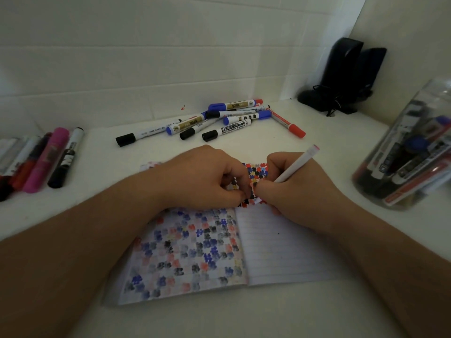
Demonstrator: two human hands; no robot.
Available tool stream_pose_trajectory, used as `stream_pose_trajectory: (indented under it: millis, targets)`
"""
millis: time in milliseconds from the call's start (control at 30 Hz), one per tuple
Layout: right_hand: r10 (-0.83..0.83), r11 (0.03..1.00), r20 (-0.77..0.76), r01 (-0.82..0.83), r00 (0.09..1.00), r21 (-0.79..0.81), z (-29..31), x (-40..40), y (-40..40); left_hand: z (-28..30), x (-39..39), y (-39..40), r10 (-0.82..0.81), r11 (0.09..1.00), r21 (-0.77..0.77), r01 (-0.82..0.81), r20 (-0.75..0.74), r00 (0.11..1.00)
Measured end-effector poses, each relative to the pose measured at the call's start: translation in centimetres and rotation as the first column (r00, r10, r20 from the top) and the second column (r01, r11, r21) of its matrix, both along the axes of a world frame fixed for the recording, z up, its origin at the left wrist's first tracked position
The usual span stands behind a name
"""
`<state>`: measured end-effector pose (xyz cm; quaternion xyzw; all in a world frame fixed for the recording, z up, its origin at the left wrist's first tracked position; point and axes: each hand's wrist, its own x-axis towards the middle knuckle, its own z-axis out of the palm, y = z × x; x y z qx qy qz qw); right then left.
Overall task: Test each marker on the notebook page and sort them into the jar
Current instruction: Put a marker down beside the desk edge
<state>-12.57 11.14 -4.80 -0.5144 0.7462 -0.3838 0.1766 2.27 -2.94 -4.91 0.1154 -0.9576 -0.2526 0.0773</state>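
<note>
While my right hand (290,184) grips a white marker (296,164) like a pen, its tip is down near the top of the open notebook (280,245), on a page edge already crowded with red, blue and black blots. My left hand (207,174) sits just beside it, fingers (238,191) curled and pinching that same folded page edge to hold it. The notebook lies on the white tabletop (219,320) right in front of me; its left page shows many faded test marks bleeding through, the right page is mostly bare lines.

I judge the job partway done. The clear jar (405,152) at right, lying tilted, already holds a good number of markers. A loose pile of whiteboard markers (219,120) waits beyond the notebook, apparently untested, and a row of thicker markers (48,159) lies at far left.

Nothing blocks the way to the jar. A dark speaker pair (346,74) stands in the back corner, well apart.
</note>
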Motion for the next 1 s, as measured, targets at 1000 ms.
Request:
stream_pose_trajectory:
  millis: [1000]
  targets:
    - [0.011,1.0,0.108,-0.009,0.994,-0.02,-0.25,-0.36,-0.16,0.05,0.15,0.19,0.009,1.0,0.026,-0.009,-0.005,1.0]
